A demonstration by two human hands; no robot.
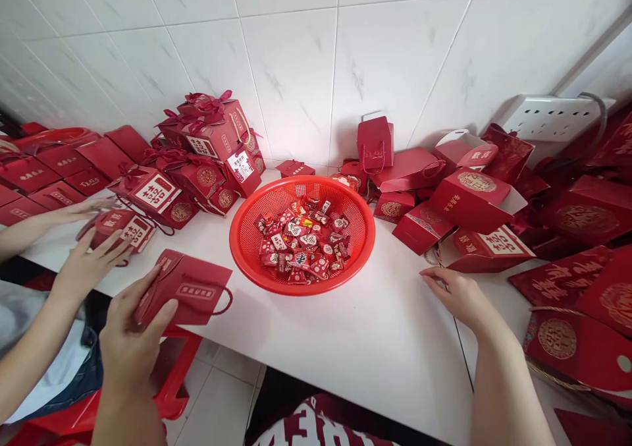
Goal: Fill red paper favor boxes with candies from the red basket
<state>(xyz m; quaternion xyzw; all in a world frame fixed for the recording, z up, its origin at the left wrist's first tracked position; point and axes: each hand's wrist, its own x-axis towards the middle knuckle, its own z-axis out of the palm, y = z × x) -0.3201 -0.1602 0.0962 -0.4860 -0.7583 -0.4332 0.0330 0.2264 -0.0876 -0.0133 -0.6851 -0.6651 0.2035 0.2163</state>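
My left hand [143,314] grips a red gift box [195,291] with a cord handle, held near the table's front edge. Over the right side of the table is my right hand [457,294], its fingers bent slightly and pointing left, close to a pile of red boxes; what its fingertips hold, if anything, is hidden. Between the hands and farther back, a red plastic basket [241,265] contains many wrapped candies [309,242]. One open red box [486,251] with a white label lies just beyond my right hand.
Beside me on the left, a person's hands [86,265] touch another red box [116,225]. Ribboned boxes [212,136] are stacked against the wall. More boxes [587,219] crowd the right, below a power strip [557,116]. A red stool [178,373] stands below.
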